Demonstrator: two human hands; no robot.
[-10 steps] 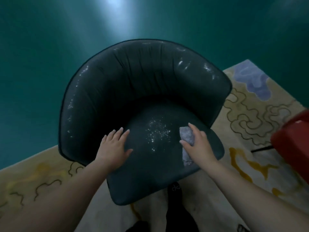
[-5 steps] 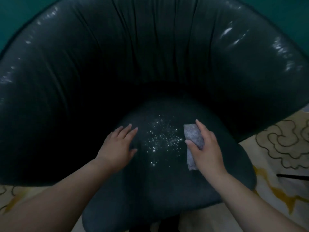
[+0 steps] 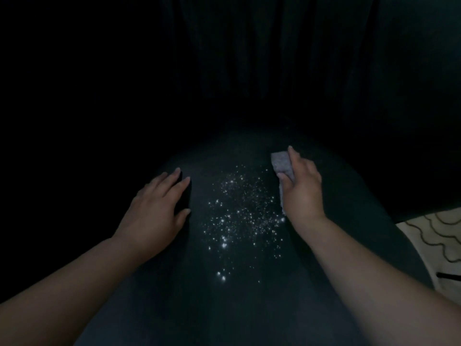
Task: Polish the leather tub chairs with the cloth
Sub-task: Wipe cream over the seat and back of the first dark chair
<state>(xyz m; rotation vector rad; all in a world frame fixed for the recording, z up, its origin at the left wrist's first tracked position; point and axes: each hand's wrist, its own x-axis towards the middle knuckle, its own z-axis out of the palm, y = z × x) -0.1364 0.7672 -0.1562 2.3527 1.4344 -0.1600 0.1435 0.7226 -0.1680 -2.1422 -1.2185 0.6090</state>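
In the head view, a grey cloth [image 3: 282, 164] is pinched between the thumb and fingers of the right hand [image 3: 300, 189] over the dark chair [image 3: 224, 308] seat. The left hand [image 3: 157, 211] is laid flat on the seat, fingers straight and slightly spread. Between the hands, glinting specks [image 3: 239, 216] are scattered on the leather; a patterned rug [image 3: 439, 236] is seen at right.

The dark leather chair seat [image 3: 249, 303] fills the lower middle of the view, its back rising into shadow toward 12 o'clock. Bright specks [image 3: 239, 216] lie scattered over the seat's centre. At 4 o'clock, a pale patterned rug [image 3: 434, 245] covers the floor beside the seat.
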